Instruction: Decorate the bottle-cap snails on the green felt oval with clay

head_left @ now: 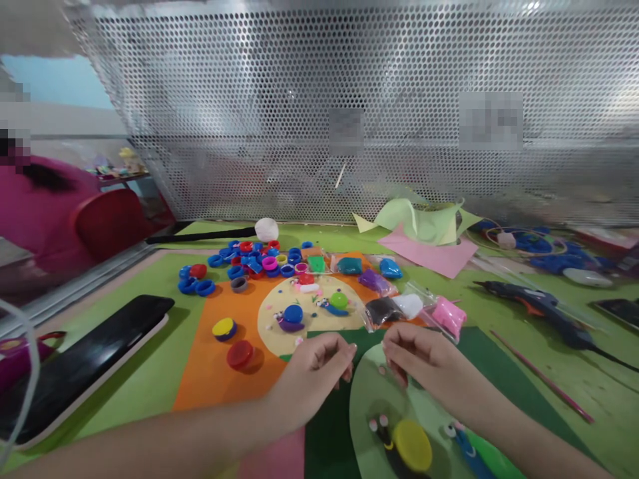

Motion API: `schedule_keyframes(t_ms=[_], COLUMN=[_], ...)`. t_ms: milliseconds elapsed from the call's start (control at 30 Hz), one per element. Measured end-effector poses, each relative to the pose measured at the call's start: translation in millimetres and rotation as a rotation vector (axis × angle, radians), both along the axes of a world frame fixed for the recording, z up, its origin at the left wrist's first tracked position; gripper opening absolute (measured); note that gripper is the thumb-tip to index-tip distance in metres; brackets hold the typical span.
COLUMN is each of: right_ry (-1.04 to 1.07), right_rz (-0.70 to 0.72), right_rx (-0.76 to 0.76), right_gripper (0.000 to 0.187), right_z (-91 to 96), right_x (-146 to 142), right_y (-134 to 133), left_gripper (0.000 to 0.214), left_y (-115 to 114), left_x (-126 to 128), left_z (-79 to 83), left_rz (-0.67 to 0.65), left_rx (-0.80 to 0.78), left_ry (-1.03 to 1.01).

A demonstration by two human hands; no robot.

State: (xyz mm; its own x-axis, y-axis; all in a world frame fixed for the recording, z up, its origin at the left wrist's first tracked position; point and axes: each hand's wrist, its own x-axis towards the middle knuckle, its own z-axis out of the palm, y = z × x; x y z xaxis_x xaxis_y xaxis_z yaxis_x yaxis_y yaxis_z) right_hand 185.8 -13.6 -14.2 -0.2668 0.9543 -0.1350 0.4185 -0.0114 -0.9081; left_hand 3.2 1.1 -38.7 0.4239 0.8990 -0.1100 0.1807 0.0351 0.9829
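My left hand (322,366) is raised over the meeting edges of the orange and dark green sheets, its thumb and fingers pinched together. Across from it, my right hand (424,356) has curled fingers above a light green paper circle (362,399). Anything small between the fingertips of either hand cannot be made out. Below the right hand lies a clay snail with a yellow cap shell (412,444), and beside it a blue clay figure with a green shell (494,458). Snails with a blue cap (293,314) and a green cap (339,301) rest on a cream circle (269,332).
Several bottle caps (269,263) are heaped at the back. Bags of clay, including pink (449,316) and black (382,311), lie beyond my hands. A glue gun (544,309) and a thin pink stick (544,378) are right; a long black case (94,359) is left. A perforated metal panel (309,86) stands behind.
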Motion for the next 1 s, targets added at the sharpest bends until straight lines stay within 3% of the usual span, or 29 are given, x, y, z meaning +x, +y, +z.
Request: schedule_keyframes(t_ms=[133, 433, 633, 767, 900, 1000], right_ry=[-0.018, -0.209, -0.333, -0.353, -0.341, -0.381], right_rz=[0.027, -0.002, 0.040, 0.029, 0.050, 0.101], right_rx=[0.025, 0.146, 0.238, 0.285, 0.342, 0.501], right_gripper=[0.014, 0.009, 0.030, 0.032, 0.024, 0.014], right_z=[-3.7, 1.1, 0.1, 1.1, 2.8, -0.2], right_x=[-0.1, 1.0, 0.6, 0.6, -0.6, -0.8], right_y=[-1.1, -1.8, -4.2, -6.9, -10.3, -12.9], left_gripper=[0.022, 0.011, 0.014, 0.018, 0.019, 0.021], left_y=[-0.2, -0.6, -0.7, -0.9, -1.6, -2.4], left_x=[0.0, -1.5, -0.8, -1.9, -1.7, -1.1], left_z=[-0.7, -5.9, -8.0, -5.6, -1.0, 2.2], left_rz=[0.004, -0.027, -0.023, -0.013, -0.040, -0.051], left_rx=[0.010, -0.012, -0.024, -0.030, 0.000, 0.008], left_ry=[0.010, -0.075, -0.100, -0.069, -0.073, -0.069])
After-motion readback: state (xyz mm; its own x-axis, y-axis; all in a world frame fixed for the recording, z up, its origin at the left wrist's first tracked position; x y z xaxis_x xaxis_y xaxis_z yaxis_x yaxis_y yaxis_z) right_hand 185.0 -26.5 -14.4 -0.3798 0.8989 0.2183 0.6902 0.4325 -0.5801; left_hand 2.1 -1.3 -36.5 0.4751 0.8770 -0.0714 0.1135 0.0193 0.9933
